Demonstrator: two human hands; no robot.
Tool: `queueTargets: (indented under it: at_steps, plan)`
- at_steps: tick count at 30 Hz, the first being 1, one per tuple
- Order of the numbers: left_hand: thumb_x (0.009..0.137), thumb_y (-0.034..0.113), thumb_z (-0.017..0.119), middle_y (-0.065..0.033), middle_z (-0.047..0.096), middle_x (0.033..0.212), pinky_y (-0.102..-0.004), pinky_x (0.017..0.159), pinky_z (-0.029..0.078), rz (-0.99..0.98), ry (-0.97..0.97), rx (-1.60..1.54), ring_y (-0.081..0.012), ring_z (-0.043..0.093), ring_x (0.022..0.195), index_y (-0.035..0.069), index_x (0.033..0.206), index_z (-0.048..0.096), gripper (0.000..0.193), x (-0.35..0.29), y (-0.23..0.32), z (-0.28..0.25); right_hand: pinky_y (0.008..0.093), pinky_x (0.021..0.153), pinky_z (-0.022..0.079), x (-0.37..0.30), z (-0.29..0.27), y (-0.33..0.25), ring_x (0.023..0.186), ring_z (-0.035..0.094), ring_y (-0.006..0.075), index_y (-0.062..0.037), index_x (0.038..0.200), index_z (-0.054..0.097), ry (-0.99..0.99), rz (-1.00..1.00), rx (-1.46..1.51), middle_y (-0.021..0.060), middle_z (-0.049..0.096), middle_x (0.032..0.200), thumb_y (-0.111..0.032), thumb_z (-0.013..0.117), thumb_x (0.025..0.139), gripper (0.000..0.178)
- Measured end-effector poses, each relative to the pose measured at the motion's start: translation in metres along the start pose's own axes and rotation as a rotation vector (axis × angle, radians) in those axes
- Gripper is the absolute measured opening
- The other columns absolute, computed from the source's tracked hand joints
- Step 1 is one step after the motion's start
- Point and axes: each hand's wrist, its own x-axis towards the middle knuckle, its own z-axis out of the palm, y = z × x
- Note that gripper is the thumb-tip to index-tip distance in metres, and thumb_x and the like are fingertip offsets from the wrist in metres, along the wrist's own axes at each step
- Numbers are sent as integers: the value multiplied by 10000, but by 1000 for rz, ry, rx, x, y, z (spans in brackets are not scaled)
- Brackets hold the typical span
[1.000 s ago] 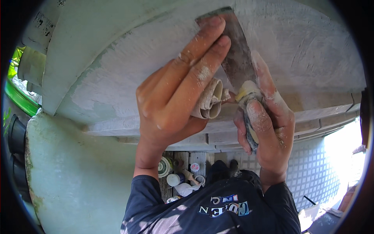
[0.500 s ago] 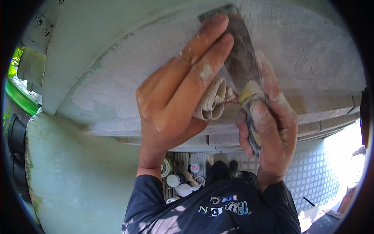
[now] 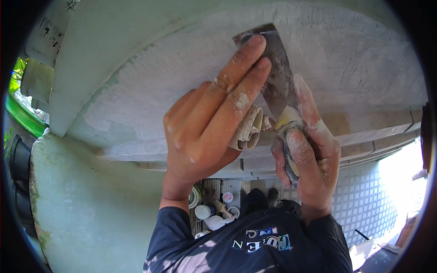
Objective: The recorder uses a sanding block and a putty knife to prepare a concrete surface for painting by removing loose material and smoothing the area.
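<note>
A putty knife (image 3: 278,75) with a smeared, wide metal blade lies against the whitish coated surface (image 3: 346,59). My right hand (image 3: 316,159), dusted white, is wrapped round its worn handle, the forefinger stretched along the blade's edge. Two fingers of my left hand (image 3: 200,118) rest on the blade near its far end. Curled in the same hand is a beige rolled sheet (image 3: 249,132), perhaps sandpaper; the thumb and the other fingers are mostly hidden behind it.
Pale green wall (image 3: 82,195) curves down at the left, beside dark pots (image 3: 20,159). Stepped ledges (image 3: 364,148) run below the coated surface. On the slatted floor beneath me stand a white tub (image 3: 205,211) and other containers. Grid-patterned tiles (image 3: 368,195) lie at the right.
Both hands and the putty knife have shifted a little toward me over the coated surface. The grip on the knife and the rolled sheet is the same.
</note>
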Motion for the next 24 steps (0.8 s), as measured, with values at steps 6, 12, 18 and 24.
queueTargets:
  at_steps: [6, 12, 18, 24]
  plan:
    - [753, 339, 795, -237, 653, 1270, -417, 1028, 511, 35, 27, -2, -363, 627, 1214, -67, 1199, 671, 615, 6, -6, -1, 182, 405, 337, 4, 3, 0, 504, 456, 31, -6, 1540, 342, 3, -29, -5, 9, 598, 729, -191, 523, 999, 600]
    - [776, 357, 783, -242, 644, 1282, -429, 1053, 492, 19, 45, -47, -365, 606, 1243, -66, 1208, 669, 615, 16, -7, 0, 183, 407, 352, 10, -1, -3, 525, 482, 35, 2, 1540, 335, -23, -62, -7, 26, 634, 811, -183, 514, 996, 602]
    - [795, 364, 771, -247, 641, 1284, -434, 1060, 489, 16, -14, -14, -366, 606, 1241, -69, 1206, 668, 605, 3, -1, 0, 181, 406, 365, 1, -7, 4, 528, 488, 40, 13, 1537, 332, -45, -21, 10, 99, 680, 1015, -190, 517, 999, 604]
    - [801, 368, 767, -237, 642, 1288, -437, 1059, 491, 24, -2, -34, -364, 611, 1234, -63, 1207, 670, 601, 4, -4, 3, 189, 400, 376, 2, -5, 5, 519, 483, 40, -21, 1549, 326, -37, 12, 84, 67, 660, 898, -211, 524, 1010, 605]
